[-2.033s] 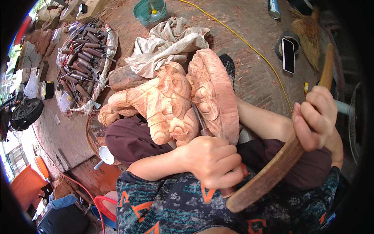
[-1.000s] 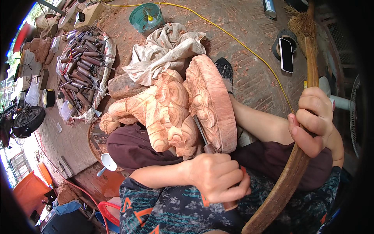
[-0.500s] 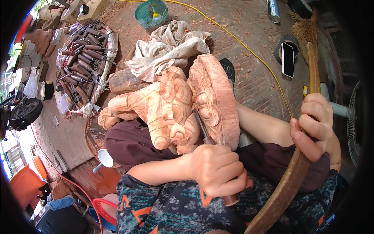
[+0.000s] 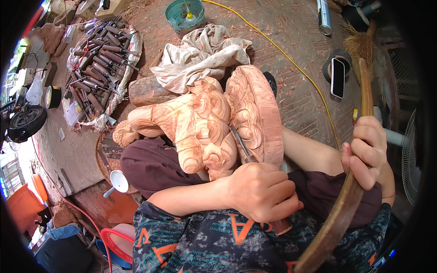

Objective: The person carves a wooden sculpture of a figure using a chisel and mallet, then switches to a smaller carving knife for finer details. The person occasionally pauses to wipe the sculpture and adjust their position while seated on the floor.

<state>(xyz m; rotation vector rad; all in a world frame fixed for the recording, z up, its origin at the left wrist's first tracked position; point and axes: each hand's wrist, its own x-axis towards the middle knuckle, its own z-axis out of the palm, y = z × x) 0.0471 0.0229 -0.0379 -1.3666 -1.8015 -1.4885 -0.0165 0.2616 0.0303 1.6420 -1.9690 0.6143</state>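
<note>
A carved pale wooden figure point(image 4: 182, 116) lies across my lap, with its round base point(image 4: 268, 118) to the right. My left hand point(image 4: 264, 191) is closed round the handle of a chisel point(image 4: 242, 145). The blade rests against the carving, at the groove between the figure and the scrollwork of its base. The handle's butt shows below my fist. At the right, my right hand point(image 4: 366, 150) grips a long curved wooden stick point(image 4: 339, 216). The stick is apart from the chisel, and its lower end runs out of view.
Several chisels point(image 4: 102, 68) lie heaped on a sack at the left. Beyond the figure are a crumpled cloth point(image 4: 200, 59), a log point(image 4: 150, 92) and a green bucket point(image 4: 184, 18). A phone point(image 4: 337, 78), a straw brush point(image 4: 359, 43) and a fan point(image 4: 409, 157) stand or lie rightward.
The whole view has shifted slightly. My left fist and the chisel's butt have swung a little to the right, tilting the chisel more. The stick remains in my right hand.
</note>
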